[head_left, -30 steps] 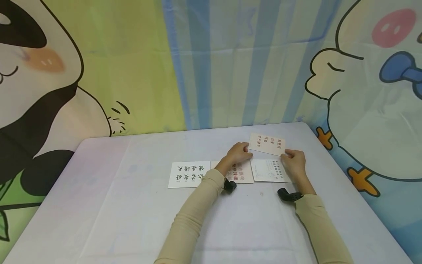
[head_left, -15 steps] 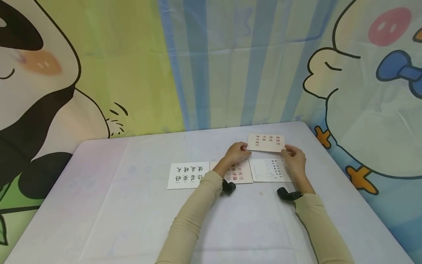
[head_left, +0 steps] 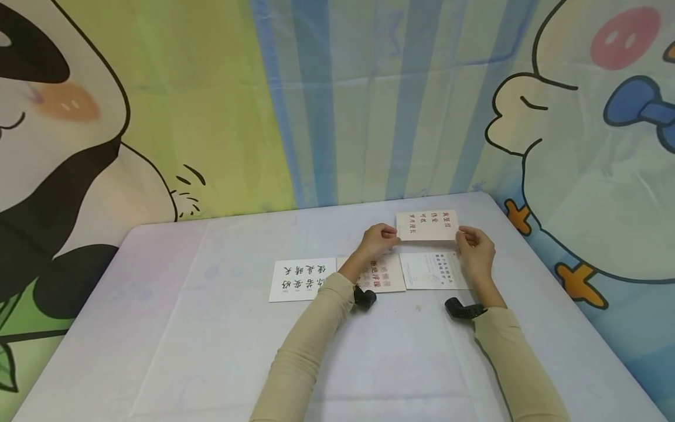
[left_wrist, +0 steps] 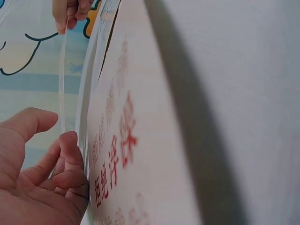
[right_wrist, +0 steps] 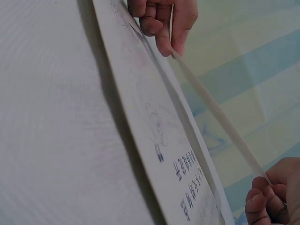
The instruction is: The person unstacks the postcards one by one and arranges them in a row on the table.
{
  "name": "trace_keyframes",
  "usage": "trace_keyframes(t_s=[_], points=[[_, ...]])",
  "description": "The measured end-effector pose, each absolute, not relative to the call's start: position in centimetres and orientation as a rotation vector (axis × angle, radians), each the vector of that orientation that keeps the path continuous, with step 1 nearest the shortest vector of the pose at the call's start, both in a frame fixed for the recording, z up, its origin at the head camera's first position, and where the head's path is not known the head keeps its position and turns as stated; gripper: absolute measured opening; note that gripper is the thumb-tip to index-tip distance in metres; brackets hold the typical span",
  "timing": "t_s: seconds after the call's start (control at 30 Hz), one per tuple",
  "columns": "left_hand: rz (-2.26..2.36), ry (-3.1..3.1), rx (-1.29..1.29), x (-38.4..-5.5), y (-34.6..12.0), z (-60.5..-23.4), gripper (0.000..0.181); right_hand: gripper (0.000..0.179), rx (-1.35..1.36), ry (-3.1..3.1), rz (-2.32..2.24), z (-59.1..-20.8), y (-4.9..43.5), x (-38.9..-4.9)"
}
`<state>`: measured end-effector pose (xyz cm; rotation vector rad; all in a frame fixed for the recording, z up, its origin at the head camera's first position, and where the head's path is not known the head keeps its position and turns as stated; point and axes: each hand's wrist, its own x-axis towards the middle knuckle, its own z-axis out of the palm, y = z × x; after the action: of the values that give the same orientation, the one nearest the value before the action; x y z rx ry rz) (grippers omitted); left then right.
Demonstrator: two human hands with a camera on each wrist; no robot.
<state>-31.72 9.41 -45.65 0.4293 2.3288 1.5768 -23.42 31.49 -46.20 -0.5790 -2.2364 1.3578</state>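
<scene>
Between my two hands is a cream card with columns of dark red characters, raised over the far part of the table. My left hand pinches its left edge with thumb and fingertips. At the opposite edge, my right hand pinches it too. Both wrist views show this card nearly edge-on. Below it lie three more cards in a row: a white one with bold black characters, a pinkish one with red characters partly hidden by the left arm, and a white one with small print.
A white cloth covers the table, whose far edge meets a curtain with blue stripes and cartoon animals. Each wrist carries a small black camera, such as the one beside the right sleeve.
The held card has gone from slanting down on the right to nearly level. My right hand has shifted slightly up and right; the left hand has barely moved. The row of cards stays put.
</scene>
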Motion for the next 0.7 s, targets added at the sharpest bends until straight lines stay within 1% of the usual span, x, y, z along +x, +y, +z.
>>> trace_keyframes(t_s=[0.23,0.5,0.7], points=[[1.679,2.331,0.458,-31.7,8.7,-45.7,0.032,0.032,-0.533,-2.158,1.410,-46.1,30.9,-23.5],[1.693,2.328,0.496,-31.9,7.7,-45.1,0.049,0.029,-0.439,-2.127,1.433,-45.7,30.4,-23.7],[1.685,2.324,0.540,-31.8,6.8,-44.9,0.049,0.028,-0.411,-2.142,1.429,-45.3,29.9,-23.5]])
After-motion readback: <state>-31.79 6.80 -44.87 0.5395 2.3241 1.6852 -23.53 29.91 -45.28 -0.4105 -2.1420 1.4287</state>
